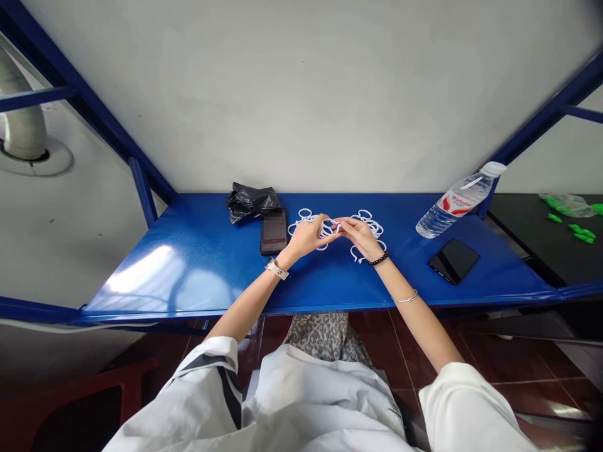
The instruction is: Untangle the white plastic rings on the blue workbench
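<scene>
Between my two hands, over the middle of the blue table [226,270], is a white ring [331,230]. My left hand [305,238] pinches it from the left, thumb and fingers closed on it. The fingertips of my right hand [362,237] grip its right side, close to my left fingertips. Behind and beside my left hand lie several white rings [305,214], partly covered by it. Another group of white rings [372,223] lies behind and around my right hand, with open ends showing at its lower edge.
A black phone [274,232] and a crumpled black plastic bag [252,201] lie left of the rings. On the right are a tilted water bottle [455,202] and another phone [454,260]. Green pieces [582,233] lie on a dark surface at far right.
</scene>
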Tool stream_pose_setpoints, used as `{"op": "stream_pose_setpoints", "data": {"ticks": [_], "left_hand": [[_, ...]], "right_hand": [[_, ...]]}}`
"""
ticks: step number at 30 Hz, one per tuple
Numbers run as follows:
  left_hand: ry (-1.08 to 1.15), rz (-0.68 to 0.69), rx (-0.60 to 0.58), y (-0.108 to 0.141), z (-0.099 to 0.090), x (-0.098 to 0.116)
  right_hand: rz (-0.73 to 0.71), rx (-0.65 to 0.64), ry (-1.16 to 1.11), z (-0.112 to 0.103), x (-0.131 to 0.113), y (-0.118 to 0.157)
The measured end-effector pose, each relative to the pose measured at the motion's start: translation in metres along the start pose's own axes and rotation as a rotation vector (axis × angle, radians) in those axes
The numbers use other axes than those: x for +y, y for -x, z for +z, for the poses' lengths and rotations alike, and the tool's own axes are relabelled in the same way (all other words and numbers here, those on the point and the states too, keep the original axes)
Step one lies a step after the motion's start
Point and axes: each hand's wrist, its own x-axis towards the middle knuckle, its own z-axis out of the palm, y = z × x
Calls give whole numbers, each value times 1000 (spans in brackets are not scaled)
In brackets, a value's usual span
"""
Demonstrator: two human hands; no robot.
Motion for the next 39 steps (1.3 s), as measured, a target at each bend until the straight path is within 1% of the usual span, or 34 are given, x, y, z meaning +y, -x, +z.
{"op": "stream_pose_setpoints", "data": {"ticks": [5,9,15,26,31,39], "left_hand": [[206,-37,21,-1,-1,-1],[294,-4,64,-1,-2,1],[292,46,77,-1,-3,5],[362,-4,46,-2,-5,11],[422,-11,61,-2,-3,10],[453,-28,82,-1,5,7]], "right_hand": [[-35,1,61,-1,0,1],[-92,20,127,-2,4,-2],[-145,63,196,-2,4,-3],[-166,80,281,-1,1,-1],[-216,94,358,0,0,1],[-290,74,441,0,-2,3]]}}
